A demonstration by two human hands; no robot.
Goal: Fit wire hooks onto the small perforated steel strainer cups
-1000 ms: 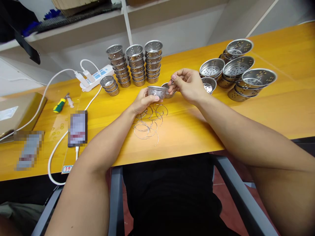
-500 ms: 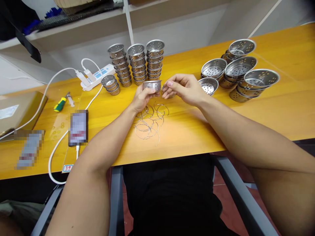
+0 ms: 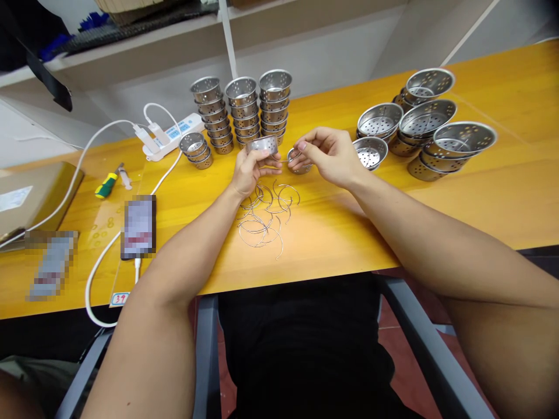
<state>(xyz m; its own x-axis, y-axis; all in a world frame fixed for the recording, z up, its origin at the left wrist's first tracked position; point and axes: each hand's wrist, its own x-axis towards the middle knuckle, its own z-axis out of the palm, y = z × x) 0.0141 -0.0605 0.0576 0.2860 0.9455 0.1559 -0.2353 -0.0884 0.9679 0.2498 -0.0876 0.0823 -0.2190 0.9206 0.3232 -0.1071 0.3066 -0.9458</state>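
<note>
My left hand (image 3: 250, 171) is closed around a small perforated metal cup (image 3: 262, 144), held tilted above the table. Between the thumb and fingers of my right hand (image 3: 325, 152) is a thin curved wire (image 3: 286, 161), its far end reaching toward the cup; whether it touches the cup I cannot tell. Another metal cup (image 3: 300, 168) stands on the table just under my right fingers, partly hidden by them. Several loose wire rings (image 3: 262, 224) lie in a tangle below my left hand.
Tall stacks of perforated cups (image 3: 242, 110) stand at the back, with a short stack (image 3: 196, 150) beside them. More stacked cups (image 3: 454, 148) are on the right. At left are a power strip (image 3: 174, 137), a phone (image 3: 138, 227), a green-handled tool (image 3: 107, 185) and a cardboard box (image 3: 37, 198).
My left hand has tilted the cup and shifted it slightly left. My right fingers have moved a little, and the wire and the cup beneath them show more clearly.
</note>
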